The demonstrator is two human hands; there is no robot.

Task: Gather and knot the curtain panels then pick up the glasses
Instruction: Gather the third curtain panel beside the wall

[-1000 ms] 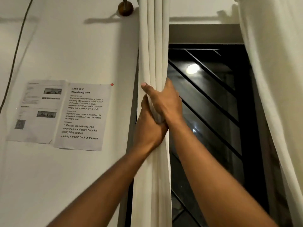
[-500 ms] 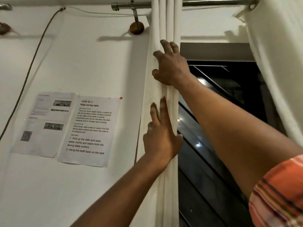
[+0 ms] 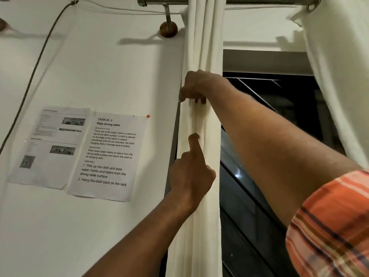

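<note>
The cream fabric curtain panel [image 3: 202, 37] hangs from the steel curtain rod [image 3: 259, 0], bunched into a narrow column at the left edge of the dark window [image 3: 295, 92]. The right hand [image 3: 196, 86] has its grip closed round the folds high up. The left hand [image 3: 191, 176] wraps its grip on the bundle below, index finger straight. Gathering looks nearly done on this panel, with no knot yet. The second cream curtain panel [image 3: 339, 66] hangs loose, well apart. The glasses are not in view.

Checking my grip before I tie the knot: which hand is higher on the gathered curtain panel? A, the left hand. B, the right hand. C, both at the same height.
B: the right hand grips the gathered curtain panel above the left hand, nearer the curtain rod.
</note>
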